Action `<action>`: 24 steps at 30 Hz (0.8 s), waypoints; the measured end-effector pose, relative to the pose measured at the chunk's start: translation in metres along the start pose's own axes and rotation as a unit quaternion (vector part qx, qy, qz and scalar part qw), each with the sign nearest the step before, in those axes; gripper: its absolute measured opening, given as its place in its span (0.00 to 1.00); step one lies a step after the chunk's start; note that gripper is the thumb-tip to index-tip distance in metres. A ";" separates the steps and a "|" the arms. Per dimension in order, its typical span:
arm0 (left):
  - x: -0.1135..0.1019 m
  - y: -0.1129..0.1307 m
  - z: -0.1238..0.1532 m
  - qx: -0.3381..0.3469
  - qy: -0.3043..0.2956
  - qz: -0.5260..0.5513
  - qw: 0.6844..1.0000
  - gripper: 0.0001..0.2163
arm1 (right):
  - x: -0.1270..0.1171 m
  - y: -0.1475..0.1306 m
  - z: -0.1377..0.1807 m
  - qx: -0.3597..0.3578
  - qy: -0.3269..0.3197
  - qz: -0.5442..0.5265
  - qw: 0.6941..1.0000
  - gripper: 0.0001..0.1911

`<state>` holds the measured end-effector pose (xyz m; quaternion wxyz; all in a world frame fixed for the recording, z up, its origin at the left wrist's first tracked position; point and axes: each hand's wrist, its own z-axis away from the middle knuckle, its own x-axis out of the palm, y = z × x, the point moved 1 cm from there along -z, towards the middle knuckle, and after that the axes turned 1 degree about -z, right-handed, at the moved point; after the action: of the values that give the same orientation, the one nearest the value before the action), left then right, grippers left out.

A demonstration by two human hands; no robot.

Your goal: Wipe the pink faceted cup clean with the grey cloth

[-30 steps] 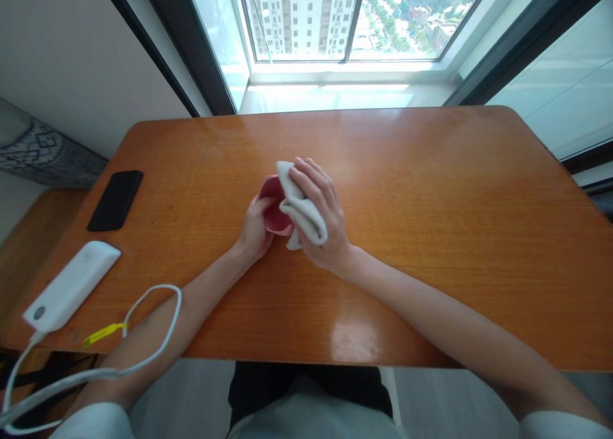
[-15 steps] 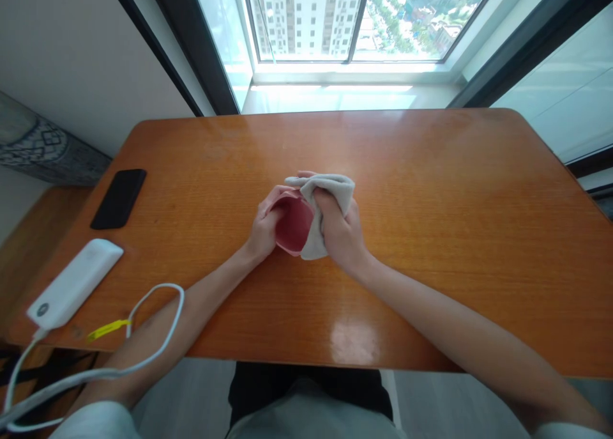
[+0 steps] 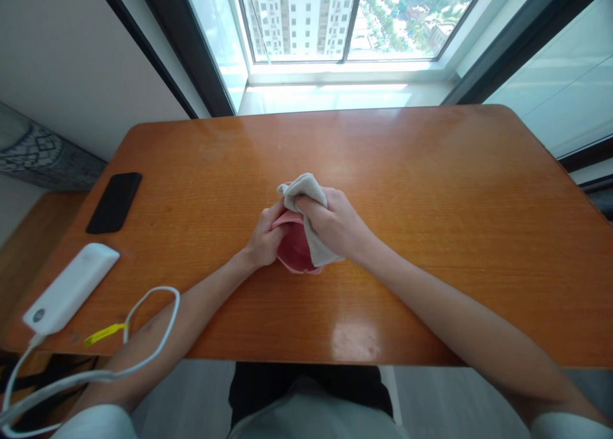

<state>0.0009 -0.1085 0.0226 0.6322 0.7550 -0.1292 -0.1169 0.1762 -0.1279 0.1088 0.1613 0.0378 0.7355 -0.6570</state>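
A pink bowl is tilted above the middle of the table, its darker pink inside facing me. My left hand is closed on its left rim, the thumb reaching inside. In my right hand is a light grey cloth, pinched under the thumb and draped over the bowl's far right rim. The cloth's lower end hangs down over the right side of the bowl. Part of the bowl's rim and the fingertips of my right hand are hidden by the cloth.
On the wooden table a black phone lies at the left. Nearer me is a white power bank with a white cable looping over my left forearm. A yellow tag hangs on the cable. Behind the table is a window.
My right hand and the cloth have shifted left along the bowl's far rim. The bowl has turned and come slightly nearer me, with my left hand still on it.
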 end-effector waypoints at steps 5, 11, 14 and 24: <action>0.001 0.006 -0.006 0.001 0.048 0.049 0.998 0.05 | 0.009 0.003 0.008 -0.132 0.055 0.014 0.990 0.13; 0.001 0.021 -0.007 0.031 0.081 0.091 0.992 0.09 | 0.022 0.012 0.021 -0.234 0.107 0.028 0.966 0.17; 0.002 0.027 -0.006 0.024 0.089 0.113 0.989 0.11 | 0.026 0.018 0.027 -0.261 0.125 0.037 0.956 0.21; -0.009 0.020 0.000 0.065 0.151 0.066 0.984 0.19 | 0.039 0.032 0.039 -0.287 0.129 0.081 0.946 0.32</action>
<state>-0.0079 -0.1086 0.0427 0.6003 0.7932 -0.0894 0.0494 0.1559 -0.1680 0.0637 0.1216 0.1335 0.9019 -0.3924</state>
